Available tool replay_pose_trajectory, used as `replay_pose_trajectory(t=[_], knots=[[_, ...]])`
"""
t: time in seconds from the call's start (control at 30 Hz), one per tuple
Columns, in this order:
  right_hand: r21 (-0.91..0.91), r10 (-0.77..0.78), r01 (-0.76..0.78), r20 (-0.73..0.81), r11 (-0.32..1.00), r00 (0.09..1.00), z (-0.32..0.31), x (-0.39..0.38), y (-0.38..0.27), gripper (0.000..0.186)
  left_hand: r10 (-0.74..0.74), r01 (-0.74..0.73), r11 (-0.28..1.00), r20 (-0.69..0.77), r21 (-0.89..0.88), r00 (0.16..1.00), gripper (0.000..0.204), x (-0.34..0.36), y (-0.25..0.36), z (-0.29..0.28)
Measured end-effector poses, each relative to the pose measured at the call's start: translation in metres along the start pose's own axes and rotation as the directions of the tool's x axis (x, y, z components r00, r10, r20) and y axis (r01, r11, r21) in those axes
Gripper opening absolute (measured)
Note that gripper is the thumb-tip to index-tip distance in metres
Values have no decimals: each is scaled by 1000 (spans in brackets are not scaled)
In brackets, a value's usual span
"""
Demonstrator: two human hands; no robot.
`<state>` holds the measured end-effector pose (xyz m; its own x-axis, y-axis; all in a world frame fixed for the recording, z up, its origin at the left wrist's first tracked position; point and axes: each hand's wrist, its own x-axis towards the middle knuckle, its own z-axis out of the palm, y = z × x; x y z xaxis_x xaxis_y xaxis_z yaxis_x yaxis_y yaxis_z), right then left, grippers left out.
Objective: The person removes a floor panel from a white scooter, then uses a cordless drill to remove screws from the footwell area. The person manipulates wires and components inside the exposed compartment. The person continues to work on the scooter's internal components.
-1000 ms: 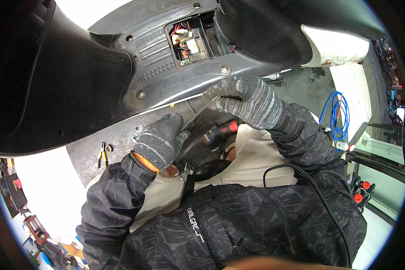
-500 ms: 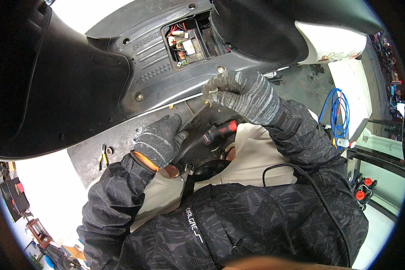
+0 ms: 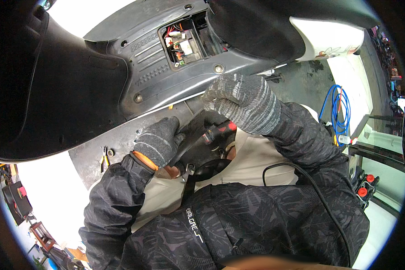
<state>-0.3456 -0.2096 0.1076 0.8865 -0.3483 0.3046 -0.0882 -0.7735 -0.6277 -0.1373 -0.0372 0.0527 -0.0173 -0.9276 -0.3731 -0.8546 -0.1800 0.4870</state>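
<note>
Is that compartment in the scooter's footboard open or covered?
Open: no lid covers the compartment, and the coloured wires and white connectors inside show plainly.

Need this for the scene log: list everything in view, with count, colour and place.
Scooter footboard: 1, dark grey, upper centre
Fastener points: 4, grey to black, around the footboard
Wires: several, multicoloured, in the footboard opening
White panel: 1, upper right
Pliers: 1, yellow and black, floor at left
Ring: 1, brownish, beside pliers
Handheld tool: 1, black and red, between the legs
Coiled hose or cable: 1, blue, right
Red-topped parts: 2, lower right
Background clutter: too small to count
Trousers: 1 pair, beige, centre
Jacket: 1, black patterned, lower centre
Left hand: 1, grey glove, below footboard
Right hand: 1, grey glove, at footboard's near edge
</note>
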Motion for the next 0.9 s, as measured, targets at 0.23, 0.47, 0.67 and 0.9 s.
replay_pose_trajectory(t=[0.23,0.47,0.67,0.9], knots=[[135,105,-106,11,985,994,3,5,18,21,61,-60,998,-66,20,996,31,-1,-5,6],[64,71,-73,40,995,997,14,-1,27,27,53,-53,999,-52,5,997,32,0,-10,9],[114,164,-174,92,978,982,10,0,24,28,38,-38,999,-37,8,999,32,1,-10,10],[175,217,-217,23,960,976,6,0,17,24,24,-23,1000,-26,13,999,30,3,-10,10]])
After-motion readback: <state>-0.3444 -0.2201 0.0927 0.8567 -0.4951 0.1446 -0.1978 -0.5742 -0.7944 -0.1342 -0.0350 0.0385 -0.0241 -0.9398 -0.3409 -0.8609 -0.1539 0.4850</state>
